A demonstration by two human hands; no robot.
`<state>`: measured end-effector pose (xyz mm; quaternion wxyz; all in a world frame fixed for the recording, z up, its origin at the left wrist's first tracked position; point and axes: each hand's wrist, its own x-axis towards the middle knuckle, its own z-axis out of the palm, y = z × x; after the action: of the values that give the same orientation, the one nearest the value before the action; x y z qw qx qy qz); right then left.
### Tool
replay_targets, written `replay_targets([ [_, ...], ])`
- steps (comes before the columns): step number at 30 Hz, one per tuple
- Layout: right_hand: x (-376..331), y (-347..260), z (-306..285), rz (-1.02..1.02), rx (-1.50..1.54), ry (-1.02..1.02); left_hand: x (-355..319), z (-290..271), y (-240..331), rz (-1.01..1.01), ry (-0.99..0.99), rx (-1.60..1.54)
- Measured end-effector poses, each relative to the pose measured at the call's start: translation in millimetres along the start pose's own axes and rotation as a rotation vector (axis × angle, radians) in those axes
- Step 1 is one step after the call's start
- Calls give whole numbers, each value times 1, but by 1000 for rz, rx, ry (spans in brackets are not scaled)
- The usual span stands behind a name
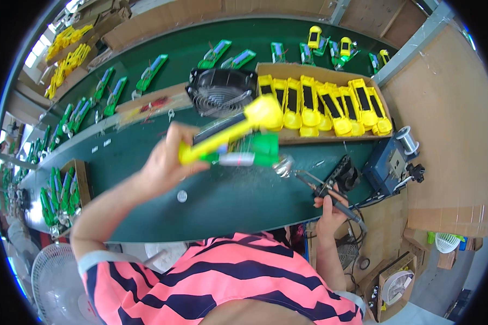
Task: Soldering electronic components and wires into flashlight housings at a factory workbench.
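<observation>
My left hand (168,160) is closed around one end of a yellow casing (263,112) with a dark panel, raised above the green bench. Just below the casing is a green casing half (264,149) with a shiny round reflector (283,166) at its end; motion blurs both, and whether they are joined I cannot tell. Lower right, my right hand (331,214) grips a soldering iron (339,206) by its handle. The iron's front points up and left toward the reflector, but contact between them cannot be made out.
Behind the work, a cardboard box (336,139) holds several yellow casings, beside a black fan (219,89). A blue soldering station (385,168) and solder spool (406,141) stand at right. Green units (152,73) line the far belt; more fill a box (83,181) at left.
</observation>
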<state>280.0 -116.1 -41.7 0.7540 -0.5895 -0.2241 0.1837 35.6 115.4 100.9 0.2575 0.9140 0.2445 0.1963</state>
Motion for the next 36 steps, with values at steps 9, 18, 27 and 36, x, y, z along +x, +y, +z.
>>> replay_targets([
  [9,-2,5,-3,64,41,96,295,40,-129,-462,95,30],
  [18,7,-11,2,107,-24,181,363,125,-135,537,-166,893],
  [27,73,-42,-7,-191,-159,119,383,83,-80,762,-101,763],
  [36,252,-52,-39,-505,-1016,-348,206,0,79,830,-204,497],
])
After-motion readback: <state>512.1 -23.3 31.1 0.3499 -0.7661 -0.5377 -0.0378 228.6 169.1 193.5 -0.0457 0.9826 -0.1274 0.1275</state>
